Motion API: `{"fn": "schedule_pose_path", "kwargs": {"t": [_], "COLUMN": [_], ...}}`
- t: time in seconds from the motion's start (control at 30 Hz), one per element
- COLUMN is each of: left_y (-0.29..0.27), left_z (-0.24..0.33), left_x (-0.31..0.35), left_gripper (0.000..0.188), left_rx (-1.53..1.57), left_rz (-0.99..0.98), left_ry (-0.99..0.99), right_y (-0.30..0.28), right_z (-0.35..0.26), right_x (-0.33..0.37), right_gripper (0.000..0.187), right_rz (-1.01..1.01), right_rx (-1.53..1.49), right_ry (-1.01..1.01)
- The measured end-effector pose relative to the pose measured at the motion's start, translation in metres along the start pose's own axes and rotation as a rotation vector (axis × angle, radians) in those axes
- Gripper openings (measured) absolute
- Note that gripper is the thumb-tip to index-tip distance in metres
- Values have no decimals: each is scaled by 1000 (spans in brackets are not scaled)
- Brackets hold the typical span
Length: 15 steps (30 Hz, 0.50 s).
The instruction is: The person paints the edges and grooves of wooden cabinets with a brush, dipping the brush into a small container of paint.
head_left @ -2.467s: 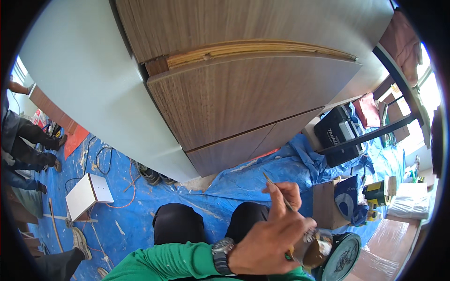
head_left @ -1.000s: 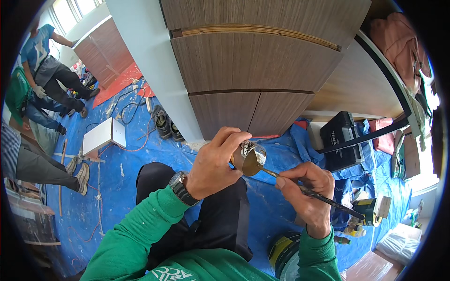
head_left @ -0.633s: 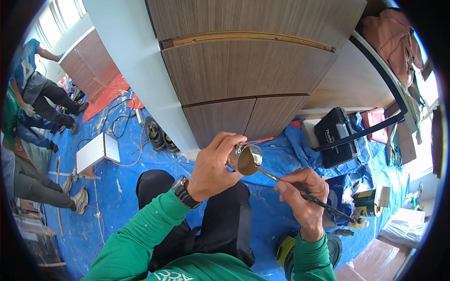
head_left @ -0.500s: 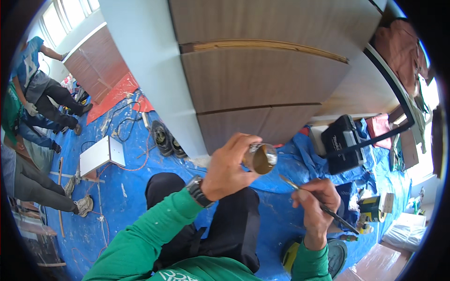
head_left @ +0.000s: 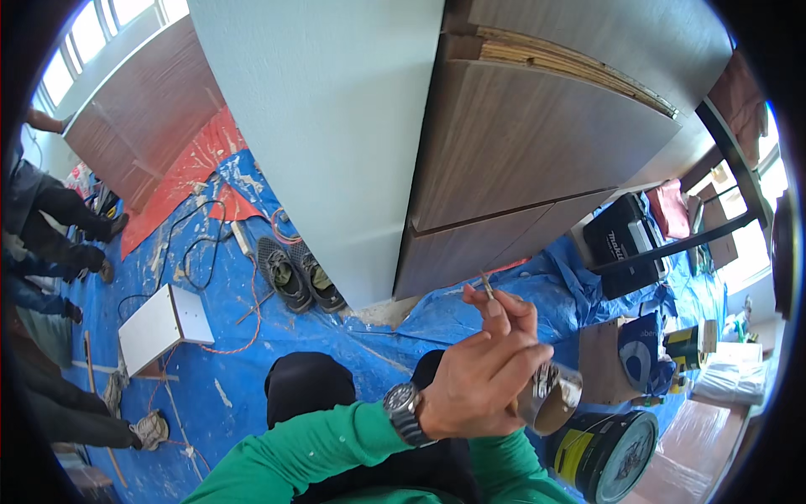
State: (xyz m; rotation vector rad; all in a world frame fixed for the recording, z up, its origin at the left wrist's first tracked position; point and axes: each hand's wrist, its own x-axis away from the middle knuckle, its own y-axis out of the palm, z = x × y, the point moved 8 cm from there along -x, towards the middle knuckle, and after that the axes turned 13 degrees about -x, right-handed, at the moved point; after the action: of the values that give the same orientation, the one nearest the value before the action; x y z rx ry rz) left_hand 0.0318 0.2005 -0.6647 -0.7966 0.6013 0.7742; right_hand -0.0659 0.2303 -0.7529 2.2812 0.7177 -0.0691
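Note:
My left hand, with a watch on its wrist, is closed around a small open can with a brownish inside, tilted on its side. My right hand is just beyond it, partly hidden by my left hand. It pinches a slim paintbrush, whose tip points away from me toward the lower edge of the wood-grain cabinet drawers. The rest of the brush is hidden. A pale upright panel stands left of the drawers.
Blue sheeting covers the floor. Dark shoes sit by the panel's foot, near a white board piece and cords. At right are a lidded bucket and a black case. People stand at far left.
My view has turned left. My left hand and the can have moved right and lower, crossing in front of my right hand. The brush tip has moved up, nearer the cabinet.

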Motion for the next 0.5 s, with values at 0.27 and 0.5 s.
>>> {"fn": "schedule_pose_path", "kwargs": {"t": [0.27,0.5], "left_y": [-37,-42], "left_z": [1,-7], "left_x": [25,38], "left_gripper": [62,74], "left_rx": [139,166], "left_rz": [-47,-153], "left_ry": [-41,-70], "right_y": [38,49], "right_z": [36,41], "right_x": [-13,-15], "right_gripper": [8,1], "right_rz": [-49,42], "right_rx": [129,204], "right_ry": [-308,-332]}}
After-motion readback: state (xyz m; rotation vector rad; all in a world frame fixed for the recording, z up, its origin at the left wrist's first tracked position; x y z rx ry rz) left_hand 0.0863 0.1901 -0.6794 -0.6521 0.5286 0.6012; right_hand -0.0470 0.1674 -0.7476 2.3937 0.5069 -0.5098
